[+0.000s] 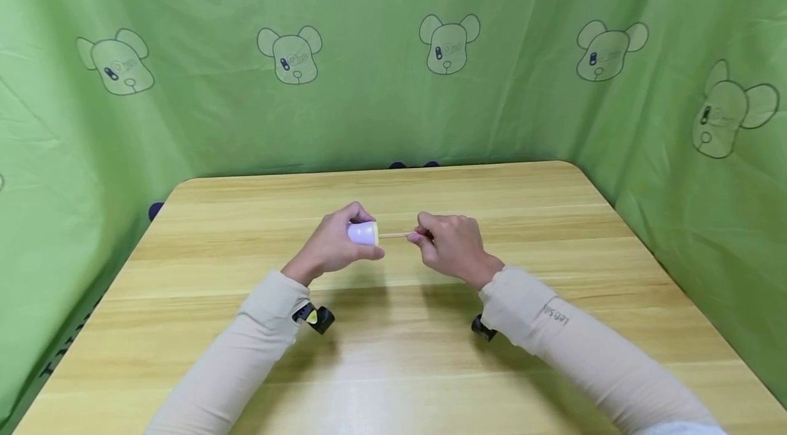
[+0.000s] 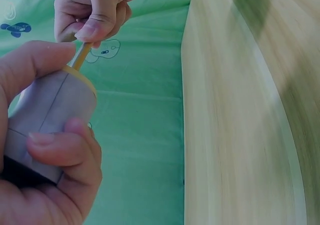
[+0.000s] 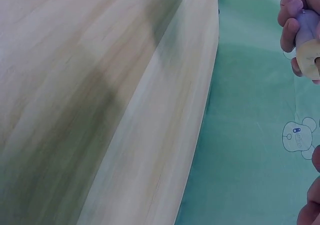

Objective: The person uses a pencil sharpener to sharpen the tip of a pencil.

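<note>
My left hand (image 1: 335, 242) grips a lavender cylinder (image 1: 361, 233), narrowed in the middle, with a pale yellow end turned to the right. In the left wrist view the cylinder (image 2: 57, 102) also shows a dark base by the palm. A thin wooden pencil-like stick (image 1: 395, 235) reaches into that yellow end. Its other end is pinched between thumb and fingers of my right hand (image 1: 453, 244). The right wrist view catches a round hole in the yellow end (image 3: 305, 55), cut off by the frame edge. Both hands are raised over the table, facing each other.
A light wood-grain table (image 1: 393, 367) lies below both arms. Green curtains (image 1: 369, 114) with printed bear heads hang close behind it and along both sides. Small black wrist cameras (image 1: 321, 319) stick out under the sleeves.
</note>
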`<state>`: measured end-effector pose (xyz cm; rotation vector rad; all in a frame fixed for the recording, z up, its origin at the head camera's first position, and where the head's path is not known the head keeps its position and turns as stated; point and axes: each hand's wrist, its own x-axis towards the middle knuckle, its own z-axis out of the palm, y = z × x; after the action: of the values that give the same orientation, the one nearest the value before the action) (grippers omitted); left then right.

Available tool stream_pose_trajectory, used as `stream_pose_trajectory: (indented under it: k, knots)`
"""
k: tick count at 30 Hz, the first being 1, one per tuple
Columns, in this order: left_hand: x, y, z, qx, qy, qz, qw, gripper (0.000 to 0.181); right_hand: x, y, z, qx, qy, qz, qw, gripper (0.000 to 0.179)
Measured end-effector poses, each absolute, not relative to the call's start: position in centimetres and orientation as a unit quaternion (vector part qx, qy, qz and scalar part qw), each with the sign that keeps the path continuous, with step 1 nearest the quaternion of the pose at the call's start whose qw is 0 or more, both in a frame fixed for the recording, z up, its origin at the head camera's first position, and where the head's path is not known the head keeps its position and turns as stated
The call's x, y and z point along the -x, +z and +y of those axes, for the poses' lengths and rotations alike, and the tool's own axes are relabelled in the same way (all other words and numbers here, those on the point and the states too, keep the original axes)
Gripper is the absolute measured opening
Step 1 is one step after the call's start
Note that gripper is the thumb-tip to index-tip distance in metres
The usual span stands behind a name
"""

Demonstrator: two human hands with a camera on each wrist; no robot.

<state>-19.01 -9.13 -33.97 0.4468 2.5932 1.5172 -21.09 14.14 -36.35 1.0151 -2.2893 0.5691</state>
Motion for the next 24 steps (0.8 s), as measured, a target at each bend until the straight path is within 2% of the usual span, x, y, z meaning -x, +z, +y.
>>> stream_pose_trajectory:
  k: [6, 18, 20, 24]
  knots:
    - [19.0, -33.9, -8.8, -0.16, 0.469, 0.868, 0.027, 0.048, 21.0, -35.7, 14.3, -0.353, 0.237, -0.878, 0.218, 0.028]
    - [18.7, -34.7, -8.1, -0.212, 0.391, 0.892, -0.083, 0.046, 21.3, -34.1, 14.6, -0.302, 0.279, -0.91, 0.043, 0.037]
    - [18.7, -35.0, -8.1, -0.23, 0.379, 0.89, -0.109, 0.045, 21.5, -33.8, 14.7, -0.295, 0.31, -0.904, -0.012, 0.037]
    - [18.5, -35.5, -8.1, -0.287, 0.346, 0.877, -0.168, 0.045, 21.9, -33.0, 14.9, -0.24, 0.382, -0.877, -0.165, 0.038]
